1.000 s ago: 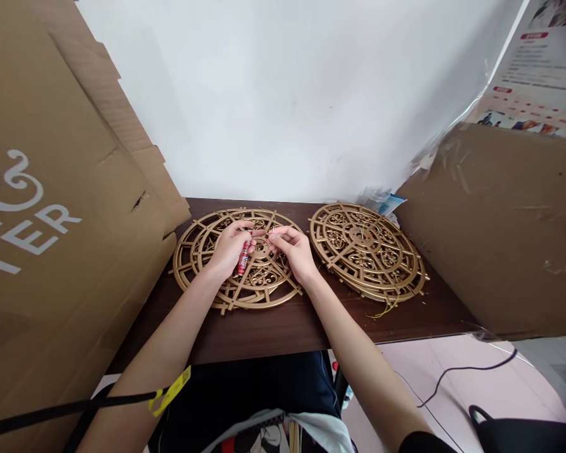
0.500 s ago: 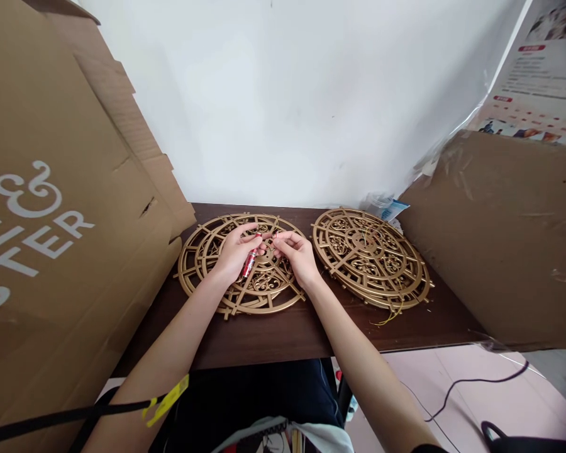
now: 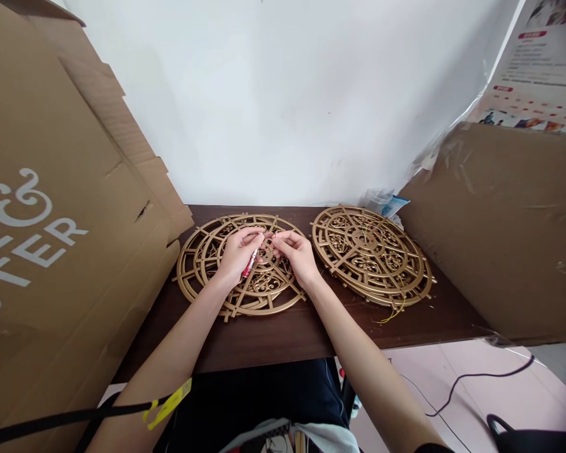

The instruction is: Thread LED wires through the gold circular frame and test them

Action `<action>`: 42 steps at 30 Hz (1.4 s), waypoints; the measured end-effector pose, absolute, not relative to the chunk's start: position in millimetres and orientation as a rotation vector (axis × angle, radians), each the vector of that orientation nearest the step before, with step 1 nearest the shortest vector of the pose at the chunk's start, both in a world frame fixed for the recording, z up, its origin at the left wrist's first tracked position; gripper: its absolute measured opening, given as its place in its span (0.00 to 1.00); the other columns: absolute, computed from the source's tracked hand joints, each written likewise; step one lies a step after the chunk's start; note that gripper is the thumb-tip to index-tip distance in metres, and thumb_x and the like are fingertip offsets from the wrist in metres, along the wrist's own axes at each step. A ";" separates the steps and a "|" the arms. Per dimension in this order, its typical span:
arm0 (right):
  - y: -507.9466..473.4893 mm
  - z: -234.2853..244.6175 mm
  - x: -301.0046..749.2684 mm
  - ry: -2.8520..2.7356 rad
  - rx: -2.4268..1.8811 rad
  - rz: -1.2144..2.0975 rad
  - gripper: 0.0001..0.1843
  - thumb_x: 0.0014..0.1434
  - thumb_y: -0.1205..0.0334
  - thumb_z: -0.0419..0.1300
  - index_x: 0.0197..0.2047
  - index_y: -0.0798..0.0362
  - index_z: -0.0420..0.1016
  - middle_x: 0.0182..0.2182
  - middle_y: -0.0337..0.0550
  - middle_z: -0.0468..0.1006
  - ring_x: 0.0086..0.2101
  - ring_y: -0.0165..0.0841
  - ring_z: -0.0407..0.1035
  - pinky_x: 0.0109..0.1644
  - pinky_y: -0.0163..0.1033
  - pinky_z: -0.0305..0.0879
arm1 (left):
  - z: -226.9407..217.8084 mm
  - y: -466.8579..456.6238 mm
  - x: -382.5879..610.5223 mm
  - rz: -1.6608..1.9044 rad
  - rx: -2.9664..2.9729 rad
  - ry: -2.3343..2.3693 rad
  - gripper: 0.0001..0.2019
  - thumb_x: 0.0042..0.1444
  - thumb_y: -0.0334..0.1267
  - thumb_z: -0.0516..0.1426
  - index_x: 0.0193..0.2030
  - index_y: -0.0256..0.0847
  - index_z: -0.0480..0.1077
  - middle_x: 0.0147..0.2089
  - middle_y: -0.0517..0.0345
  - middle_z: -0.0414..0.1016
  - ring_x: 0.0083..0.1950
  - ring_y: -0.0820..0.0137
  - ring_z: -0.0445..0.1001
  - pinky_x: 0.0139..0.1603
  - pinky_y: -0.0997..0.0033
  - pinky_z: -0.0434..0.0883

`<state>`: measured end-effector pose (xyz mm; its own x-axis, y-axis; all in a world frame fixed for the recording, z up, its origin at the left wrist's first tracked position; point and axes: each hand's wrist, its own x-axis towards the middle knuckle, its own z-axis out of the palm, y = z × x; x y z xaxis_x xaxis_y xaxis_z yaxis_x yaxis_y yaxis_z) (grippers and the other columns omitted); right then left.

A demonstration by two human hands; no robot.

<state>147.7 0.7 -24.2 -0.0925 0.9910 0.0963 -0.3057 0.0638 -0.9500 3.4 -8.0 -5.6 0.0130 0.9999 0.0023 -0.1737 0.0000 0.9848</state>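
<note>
My left hand (image 3: 236,255) is closed round a slim red-and-silver tube (image 3: 249,265), which slants down toward me. Close beside it, my right hand (image 3: 298,253) pinches with thumb and forefinger; what sits between those fingertips is too small to make out. Both hands hover over the middle of a gold round openwork grille (image 3: 266,305), with scrollwork inside its rings and short stubs round its rim. It seems to lie on another one like it. The fingers hide part of its centre.
More gold grilles (image 3: 372,251) lie stacked on the dark wooden table (image 3: 273,346) to the right, with yellow strands (image 3: 392,314) at their edge. A clear plastic cup (image 3: 376,200) stands behind. Cardboard walls (image 3: 509,239) flank the table, and a black cable (image 3: 75,415) crosses my left forearm.
The left fingers have shifted on the tube and its tilt has changed slightly; the fingertips of both hands are closer together. My view has moved a little.
</note>
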 end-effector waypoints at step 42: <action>3.3 -27.9 147.1 -1.050 -0.856 1.362 0.17 0.41 0.52 0.73 0.31 0.54 0.77 0.24 0.36 0.76 0.24 0.26 0.68 0.31 0.34 0.65 | -2.2 -11.8 2.2 1.155 1.242 1.175 0.18 0.46 0.39 0.65 0.44 0.36 0.75 0.33 0.56 0.73 0.25 0.79 0.62 0.18 0.80 0.58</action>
